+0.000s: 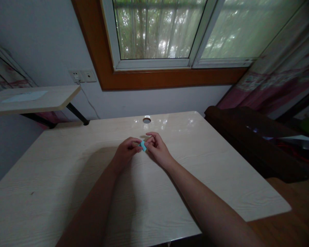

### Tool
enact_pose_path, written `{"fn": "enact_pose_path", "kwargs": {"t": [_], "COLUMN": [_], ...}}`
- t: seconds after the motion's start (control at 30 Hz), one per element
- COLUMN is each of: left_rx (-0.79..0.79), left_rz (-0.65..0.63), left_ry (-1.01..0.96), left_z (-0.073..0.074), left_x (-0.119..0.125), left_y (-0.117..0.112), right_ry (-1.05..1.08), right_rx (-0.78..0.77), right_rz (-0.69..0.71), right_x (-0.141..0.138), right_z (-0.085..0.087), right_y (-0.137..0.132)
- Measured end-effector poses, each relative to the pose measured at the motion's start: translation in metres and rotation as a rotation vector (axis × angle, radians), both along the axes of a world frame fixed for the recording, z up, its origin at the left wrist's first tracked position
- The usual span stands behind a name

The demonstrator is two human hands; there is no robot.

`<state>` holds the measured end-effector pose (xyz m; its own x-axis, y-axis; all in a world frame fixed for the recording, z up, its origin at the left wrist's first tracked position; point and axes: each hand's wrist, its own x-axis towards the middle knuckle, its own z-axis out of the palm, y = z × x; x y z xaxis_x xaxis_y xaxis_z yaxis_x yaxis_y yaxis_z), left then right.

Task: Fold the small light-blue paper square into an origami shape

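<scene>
A small light-blue piece, seemingly folded paper (143,145), is pinched between my two hands above the middle of the desk. My left hand (127,151) grips its left side between thumb and fingers. On the other side, my right hand (157,147) holds it with thumb and index finger, while another finger stretches out above. Fingertips cover parts of the piece, and its exact shape is too small to make out.
Beneath my hands lies the pale wood-grain desk (195,185), with a round cable hole (146,120) near its back edge. A raised shelf (54,94) on black legs stands at the back left, bearing a flat sheet (25,96). A dark wooden piece of furniture (242,147) borders the right side.
</scene>
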<state>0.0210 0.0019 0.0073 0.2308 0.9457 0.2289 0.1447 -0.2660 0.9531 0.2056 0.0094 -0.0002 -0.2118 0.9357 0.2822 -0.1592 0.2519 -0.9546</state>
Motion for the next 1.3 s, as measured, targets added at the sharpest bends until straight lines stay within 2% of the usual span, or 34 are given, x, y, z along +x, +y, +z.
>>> {"fn": "enact_pose_path", "kwargs": {"t": [0.13, 0.4, 0.63, 0.87, 1.07, 1.3], "left_rx": [-0.023, 0.147, 0.214, 0.197, 0.214, 0.203], "left_rz": [-0.008, -0.067, -0.095, 0.021, 0.119, 0.101], "left_ry": [-0.026, -0.020, 0.026, 0.047, 0.072, 0.017], "left_z": [-0.002, -0.002, -0.001, 0.000, -0.001, 0.003], "left_x": [0.001, 0.001, 0.000, -0.002, -0.004, -0.003], "left_y": [0.000, 0.003, 0.002, 0.003, 0.004, 0.002], "right_ry": [0.015, 0.076, 0.100, 0.102, -0.007, -0.154], "right_rx": [-0.011, -0.049, -0.093, -0.103, -0.064, 0.007], "right_rz": [0.011, 0.044, 0.032, 0.027, 0.016, -0.046], "right_x": [0.001, 0.000, -0.001, -0.001, 0.000, 0.000], "right_z": [0.001, 0.001, 0.002, 0.007, 0.011, 0.005], "right_y": [-0.001, 0.000, 0.000, -0.003, -0.007, -0.004]}}
